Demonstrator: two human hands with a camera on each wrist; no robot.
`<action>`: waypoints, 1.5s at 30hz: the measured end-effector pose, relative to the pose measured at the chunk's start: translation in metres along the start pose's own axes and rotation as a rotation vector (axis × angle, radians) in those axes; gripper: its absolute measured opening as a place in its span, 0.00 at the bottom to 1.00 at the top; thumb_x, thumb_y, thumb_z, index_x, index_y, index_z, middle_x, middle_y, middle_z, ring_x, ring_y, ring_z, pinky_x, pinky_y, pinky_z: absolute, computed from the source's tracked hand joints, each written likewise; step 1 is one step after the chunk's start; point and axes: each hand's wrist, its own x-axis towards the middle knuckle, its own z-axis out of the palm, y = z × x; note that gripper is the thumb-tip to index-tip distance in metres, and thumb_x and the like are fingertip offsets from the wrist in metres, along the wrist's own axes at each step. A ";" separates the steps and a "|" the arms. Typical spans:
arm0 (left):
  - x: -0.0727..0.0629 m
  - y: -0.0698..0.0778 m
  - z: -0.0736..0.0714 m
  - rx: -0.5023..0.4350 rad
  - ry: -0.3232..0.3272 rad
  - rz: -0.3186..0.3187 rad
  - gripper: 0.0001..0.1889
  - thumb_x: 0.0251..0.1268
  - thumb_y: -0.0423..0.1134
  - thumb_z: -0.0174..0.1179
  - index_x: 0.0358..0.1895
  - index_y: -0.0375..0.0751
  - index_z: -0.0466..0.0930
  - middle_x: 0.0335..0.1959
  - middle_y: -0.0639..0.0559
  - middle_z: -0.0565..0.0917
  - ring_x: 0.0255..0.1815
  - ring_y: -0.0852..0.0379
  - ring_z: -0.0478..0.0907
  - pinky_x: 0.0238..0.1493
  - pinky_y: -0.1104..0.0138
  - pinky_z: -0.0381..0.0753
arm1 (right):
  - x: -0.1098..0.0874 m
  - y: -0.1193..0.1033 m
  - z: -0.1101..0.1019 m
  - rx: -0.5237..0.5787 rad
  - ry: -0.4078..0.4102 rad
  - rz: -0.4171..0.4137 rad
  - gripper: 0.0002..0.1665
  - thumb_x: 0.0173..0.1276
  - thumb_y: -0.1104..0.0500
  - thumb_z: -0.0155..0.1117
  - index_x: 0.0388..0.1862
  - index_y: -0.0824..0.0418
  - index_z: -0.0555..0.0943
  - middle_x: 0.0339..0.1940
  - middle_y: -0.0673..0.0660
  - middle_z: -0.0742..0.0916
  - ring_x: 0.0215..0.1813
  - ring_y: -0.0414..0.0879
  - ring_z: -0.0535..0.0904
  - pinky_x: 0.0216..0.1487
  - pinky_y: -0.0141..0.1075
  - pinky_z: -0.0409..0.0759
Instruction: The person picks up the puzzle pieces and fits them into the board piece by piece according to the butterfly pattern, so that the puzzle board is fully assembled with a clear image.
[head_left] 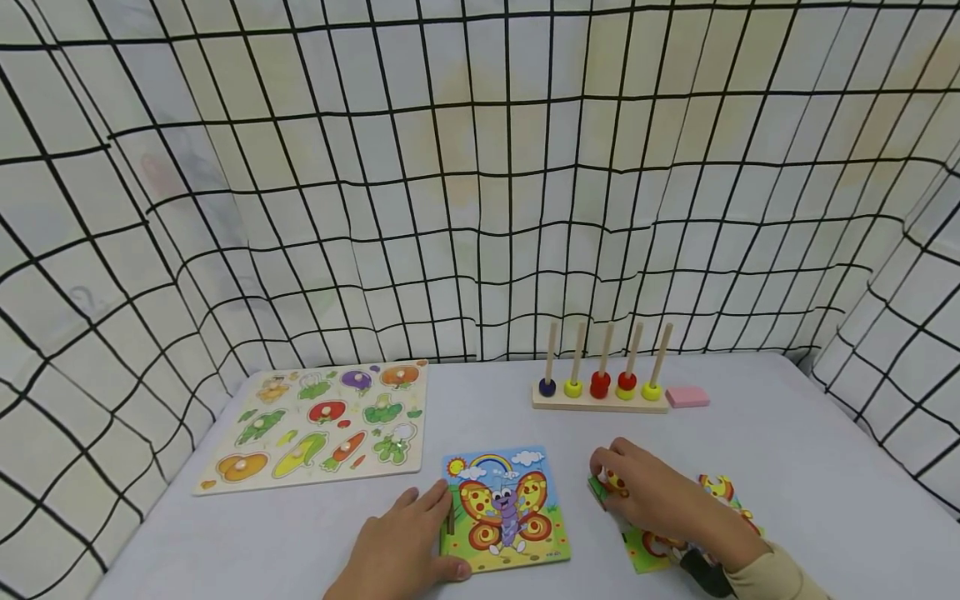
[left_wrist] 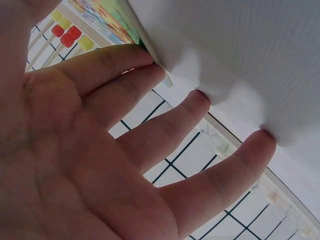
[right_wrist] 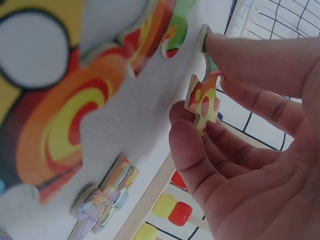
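Note:
My left hand [head_left: 401, 542] lies at the left edge of a square butterfly puzzle board [head_left: 551, 533]. In the left wrist view its fingers [left_wrist: 215, 182] are spread and fairly straight, two fingertips at the board's edge, the others on the table. To the right of the board, my right hand [head_left: 652, 492] pinches a jigsaw piece [right_wrist: 204, 102] between thumb and fingers. This piece is green, red and yellow with spots. Loose jigsaw pieces [head_left: 647, 552] lie below and beside the right hand, partly hidden by it. A purple and orange piece [right_wrist: 102, 200] shows in the right wrist view.
A vegetable peg puzzle [head_left: 352, 425] lies at the back left of the white table [head_left: 480, 417]. At the back right stands a wooden bead rack [head_left: 600, 402] with several upright pegs, a pink block [head_left: 687, 397] beside it. Black netting [head_left: 480, 200] over white sheeting surrounds the table.

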 end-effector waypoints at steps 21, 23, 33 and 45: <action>-0.002 -0.002 -0.004 0.008 0.009 0.004 0.50 0.51 0.66 0.79 0.75 0.41 0.77 0.76 0.46 0.76 0.75 0.33 0.71 0.57 0.27 0.77 | 0.002 -0.002 -0.011 0.013 0.065 -0.074 0.13 0.68 0.70 0.74 0.48 0.59 0.89 0.44 0.47 0.86 0.46 0.44 0.81 0.53 0.47 0.88; -0.002 -0.003 -0.003 0.002 0.006 0.005 0.50 0.51 0.66 0.79 0.75 0.41 0.78 0.76 0.46 0.76 0.75 0.33 0.71 0.57 0.27 0.77 | 0.003 -0.002 -0.014 0.030 0.067 -0.092 0.13 0.67 0.71 0.72 0.47 0.59 0.89 0.42 0.46 0.86 0.44 0.43 0.80 0.51 0.44 0.88; 0.000 -0.004 -0.001 -0.009 -0.005 0.014 0.49 0.52 0.66 0.79 0.74 0.41 0.78 0.77 0.45 0.75 0.75 0.33 0.70 0.58 0.27 0.77 | 0.012 -0.005 -0.020 0.182 0.089 -0.149 0.11 0.69 0.72 0.68 0.45 0.59 0.88 0.38 0.44 0.86 0.40 0.41 0.79 0.43 0.33 0.85; -0.001 -0.002 -0.001 -0.011 -0.010 0.016 0.49 0.52 0.66 0.79 0.74 0.41 0.78 0.77 0.45 0.75 0.76 0.33 0.70 0.58 0.26 0.76 | 0.027 -0.017 -0.009 0.293 0.038 -0.175 0.12 0.73 0.71 0.65 0.52 0.63 0.88 0.41 0.49 0.87 0.40 0.43 0.79 0.40 0.33 0.84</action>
